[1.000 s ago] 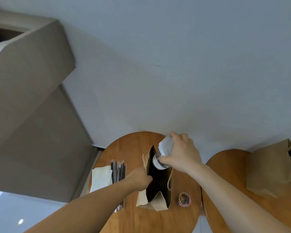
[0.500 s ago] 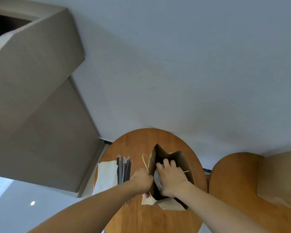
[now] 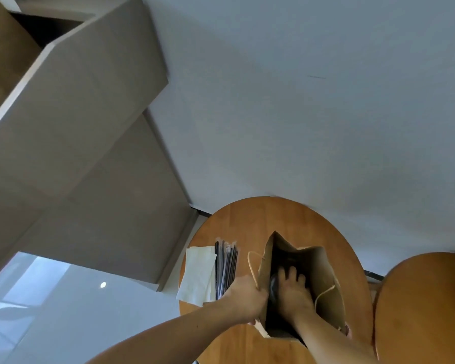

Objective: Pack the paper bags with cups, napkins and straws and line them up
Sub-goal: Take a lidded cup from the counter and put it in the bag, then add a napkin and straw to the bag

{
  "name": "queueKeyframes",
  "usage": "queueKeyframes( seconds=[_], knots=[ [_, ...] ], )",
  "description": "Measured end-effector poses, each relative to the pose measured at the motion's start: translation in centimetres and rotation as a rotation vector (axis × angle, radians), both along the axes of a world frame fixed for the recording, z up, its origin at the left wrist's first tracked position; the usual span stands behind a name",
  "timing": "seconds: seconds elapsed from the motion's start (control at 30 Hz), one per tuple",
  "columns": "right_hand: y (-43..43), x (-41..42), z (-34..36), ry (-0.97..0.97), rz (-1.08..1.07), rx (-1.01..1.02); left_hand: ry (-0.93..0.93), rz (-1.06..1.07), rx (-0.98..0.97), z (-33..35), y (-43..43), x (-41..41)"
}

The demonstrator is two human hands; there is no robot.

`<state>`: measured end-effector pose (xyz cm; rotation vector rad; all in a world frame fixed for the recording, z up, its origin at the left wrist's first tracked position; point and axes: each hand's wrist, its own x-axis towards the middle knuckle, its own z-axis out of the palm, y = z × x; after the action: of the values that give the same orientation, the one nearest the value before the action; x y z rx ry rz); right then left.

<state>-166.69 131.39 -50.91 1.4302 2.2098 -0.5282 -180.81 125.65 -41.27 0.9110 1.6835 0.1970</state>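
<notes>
A brown paper bag [image 3: 323,274] stands open on a round wooden table [image 3: 250,219]. My left hand [image 3: 243,298] grips the bag's left rim and holds it open. Deep inside the bag, my right hand [image 3: 293,290] has its fingers curled round a clear plastic cup [image 3: 274,285], which shows only partly in the dark interior. White napkins [image 3: 199,274] and a bundle of dark straws [image 3: 225,266] lie on the table left of the bag.
A second round wooden table [image 3: 426,303] stands close on the right. A grey wall rises behind both tables. A large grey cabinet block [image 3: 71,132] fills the left side, with pale floor below it.
My right hand has carried the cup from above the bag's mouth down into the bag. The view has shifted, so the bag on the right table is out of sight.
</notes>
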Motion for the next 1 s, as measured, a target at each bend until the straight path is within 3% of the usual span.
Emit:
queueKeyframes(
  seconds=[0.27,0.5,0.67,0.87,1.0],
  knots=[
    [-0.6,-0.5,-0.1,0.013,-0.07,-0.045,0.014,-0.048,0.059,-0.4,-0.5,-0.3],
    [0.3,-0.7,5.6,0.134,-0.142,-0.136,-0.016,-0.203,0.09,1.5,0.4,-0.8],
    [2.4,-0.5,12.6,0.299,-0.226,-0.093,-0.038,-0.329,0.14,2.9,1.2,-1.6],
    [4.6,-1.3,20.2,0.65,-0.387,0.137,-0.002,-0.464,0.145,2.7,1.6,-4.2],
    [3.4,-6.5,20.7,0.892,-0.378,0.078,0.105,-0.393,0.192,2.4,1.1,-7.7]
  ],
)
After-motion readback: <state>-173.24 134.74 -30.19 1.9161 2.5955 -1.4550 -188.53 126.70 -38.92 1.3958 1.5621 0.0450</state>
